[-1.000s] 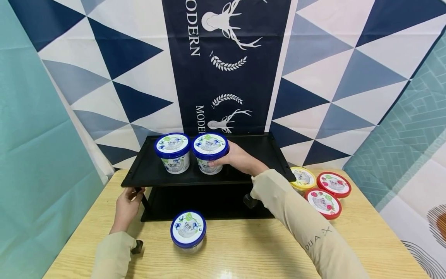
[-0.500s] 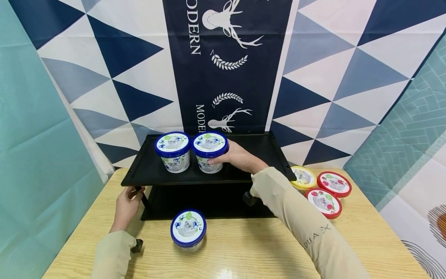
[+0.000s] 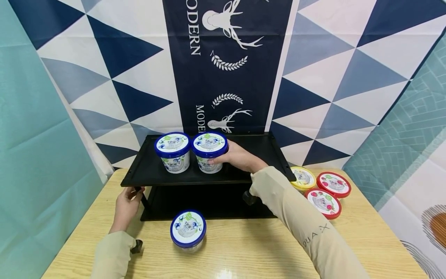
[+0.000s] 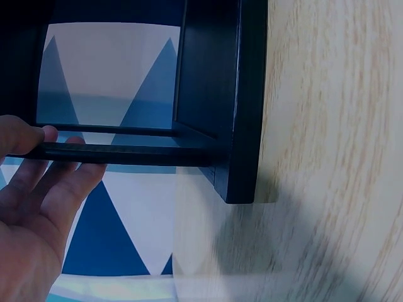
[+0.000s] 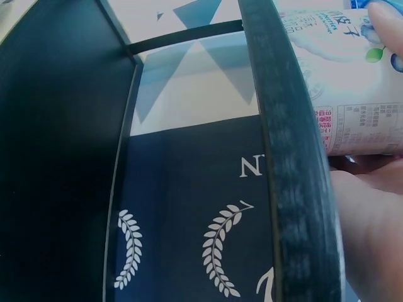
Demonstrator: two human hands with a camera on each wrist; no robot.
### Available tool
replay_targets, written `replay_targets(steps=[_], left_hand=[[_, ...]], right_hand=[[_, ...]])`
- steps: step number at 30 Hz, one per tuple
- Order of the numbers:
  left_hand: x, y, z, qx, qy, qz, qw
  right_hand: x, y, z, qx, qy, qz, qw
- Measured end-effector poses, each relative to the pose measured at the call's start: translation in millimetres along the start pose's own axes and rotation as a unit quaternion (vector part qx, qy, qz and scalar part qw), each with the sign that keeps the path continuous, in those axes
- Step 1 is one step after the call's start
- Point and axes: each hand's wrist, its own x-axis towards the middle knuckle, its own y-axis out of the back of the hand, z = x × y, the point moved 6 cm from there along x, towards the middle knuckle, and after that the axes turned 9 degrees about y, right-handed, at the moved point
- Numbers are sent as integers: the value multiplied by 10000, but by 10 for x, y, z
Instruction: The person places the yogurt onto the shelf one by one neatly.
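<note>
Grasped a blue-lidded tub (image 3: 209, 147) with the right hand (image 3: 238, 155), with the thumb across its near side and the other fingers round its right side, largely hidden in the head view. Had that tub upright near the middle of the upper shelf (image 3: 258, 145) of a black rack (image 3: 181, 181). Saw a second blue-lidded tub (image 3: 173, 151) upright just beside it, to the left; could not tell touching from a slim gap between the lids.

Pinched a black post (image 4: 148, 155) below the shelf's left front corner with the left hand (image 3: 126, 205), with the thumb on one side and the fingertips on the other.

Saw a third blue-lidded tub (image 3: 188, 230) on the wooden table (image 3: 237, 248), just in front of the lower shelf (image 3: 202, 197) and apart from both hands. Spotted a yellow-lidded tub (image 3: 302, 178) and two red-lidded tubs (image 3: 324, 203) clustered right of the rack, near the right sleeve (image 3: 299, 217). Noticed a patterned cloth (image 3: 230, 77) behind, with white deer heads and blue triangles.
</note>
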Motion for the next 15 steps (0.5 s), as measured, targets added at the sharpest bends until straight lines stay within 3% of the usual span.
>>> replay_targets(steps=[15], left_hand=[[-2,11,-8,184,-98,57,9998]], right_hand=[[29,-11,18,305,119,-382,9987]])
